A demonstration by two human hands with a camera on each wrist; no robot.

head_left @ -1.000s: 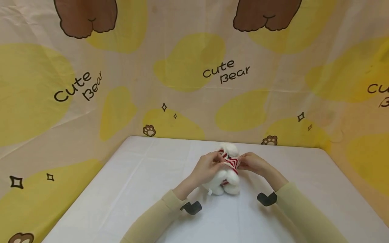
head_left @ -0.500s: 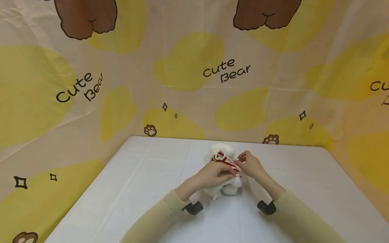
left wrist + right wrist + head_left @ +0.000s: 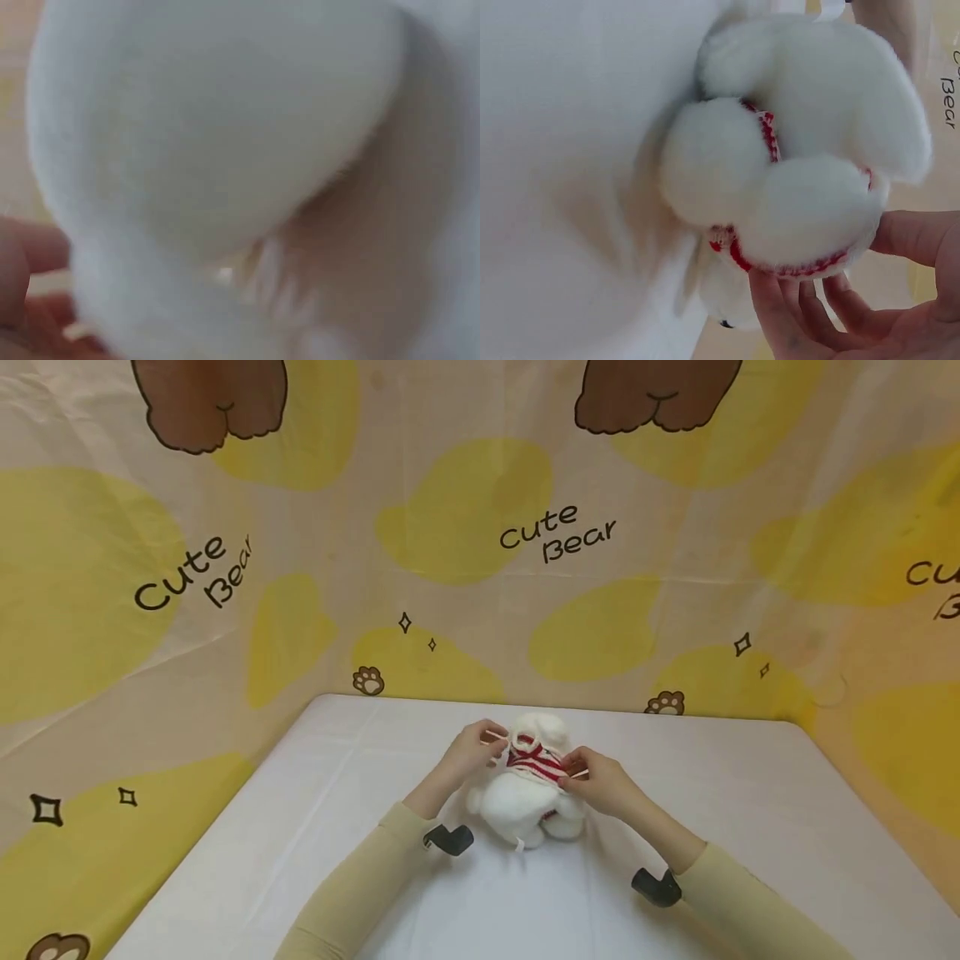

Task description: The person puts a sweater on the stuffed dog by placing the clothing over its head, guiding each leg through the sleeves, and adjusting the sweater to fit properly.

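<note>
A white plush animal lies on the white table, dressed in a red-and-white striped knit sweater with a white loop of cord at its top. My left hand is at the toy's left, its fingertips pinching a thin white cord beside the sweater. My right hand grips the sweater's right side. In the right wrist view, its thumb and fingers curl round a plush limb edged with red knit. White plush fills most of the left wrist view, hiding much of the left hand.
The white table spreads around the toy. A printed cloth backdrop with "Cute Bear" lettering rises behind the table and along both sides. A small white tag sticks out from the toy's near end.
My left hand has left the sweater's middle and moved up and left to the cord. The right hand has come down onto the sweater's right side. The toy has turned and shifted slightly left.
</note>
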